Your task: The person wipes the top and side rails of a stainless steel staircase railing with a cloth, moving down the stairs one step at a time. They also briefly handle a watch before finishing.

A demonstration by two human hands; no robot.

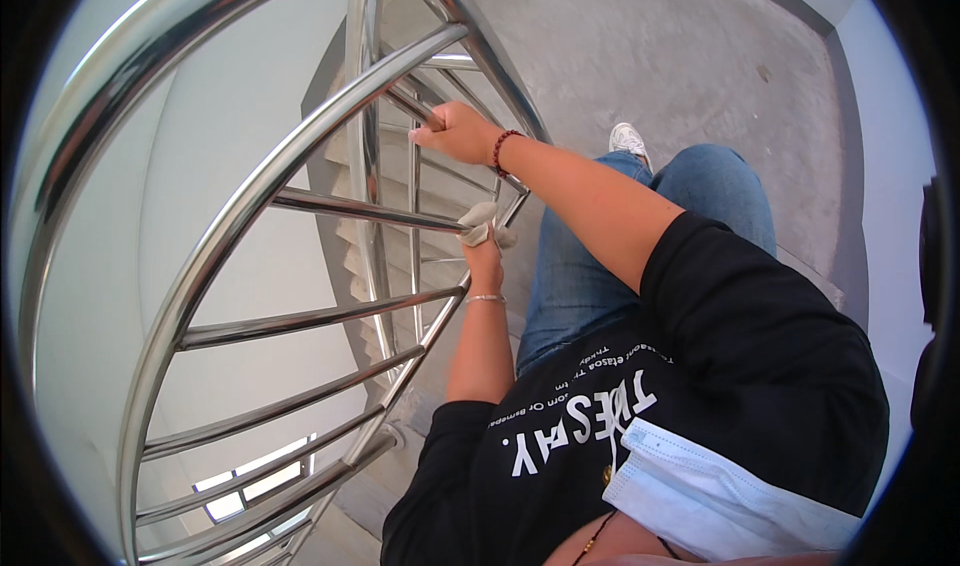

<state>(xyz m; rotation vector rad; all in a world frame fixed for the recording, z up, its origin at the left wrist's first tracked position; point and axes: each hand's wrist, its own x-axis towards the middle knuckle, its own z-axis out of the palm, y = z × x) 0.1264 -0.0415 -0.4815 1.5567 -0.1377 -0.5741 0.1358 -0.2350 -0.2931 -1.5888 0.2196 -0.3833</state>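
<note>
My left hand, with a silver bracelet at the wrist, holds a pale cloth. The cloth is wrapped around the lower end of a polished metal baluster of the stair railing. Farther along, my right hand grips the neighbouring metal baluster, thumb and fingers around it. A dark red bead bracelet circles the right wrist. Above both hands run a curved metal rail and the thicker handrail.
Beyond the railing, concrete steps descend beside a white wall. A grey concrete landing lies ahead, edged by a dark skirting band. A window shows at lower left. A blue face mask hangs below my chin.
</note>
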